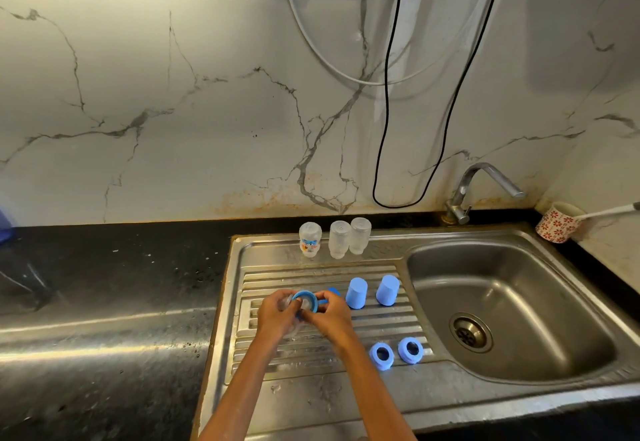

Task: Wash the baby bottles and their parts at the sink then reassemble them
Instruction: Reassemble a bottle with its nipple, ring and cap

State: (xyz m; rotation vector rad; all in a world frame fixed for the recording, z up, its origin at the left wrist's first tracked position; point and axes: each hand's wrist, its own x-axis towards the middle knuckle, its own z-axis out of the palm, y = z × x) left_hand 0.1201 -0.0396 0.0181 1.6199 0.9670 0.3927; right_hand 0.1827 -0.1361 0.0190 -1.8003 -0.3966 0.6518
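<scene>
Nearest the camera, two bare forearms reach forward over the ribbed drainboard (388, 323) of a steel sink unit. The left hand (277, 316) curls its fingers around a clear, see-through part, probably a nipple, though it is too blurred to be sure. The right hand (329, 316) pinches the rim of a blue screw ring (304, 299) between thumb and fingertips; the ring sits between the two hands, just above the left fingers, and the clear part seems pushed into it.

To the right of the right hand's fingers, and a little nearer the camera, two more blue rings (395, 353) lie side by side on the drainboard, close to the basin's edge. Just beyond the right fingertips, a small blue piece (334, 291) peeks out, mostly hidden. Farther right of the fingers stand two blue caps (372, 291), mouths down, near each other but apart.

Well beyond the fingers, at the back ledge of the sink, three clear bottle bodies (335, 239) stand upside down; the left one carries a printed label, and the other two touch or nearly touch.

Far right of the hands lies the basin (519, 302) with its drain. Behind it rises the tap (481, 184), and in the corner a floral cup (557, 221) holds a white handle.
</scene>
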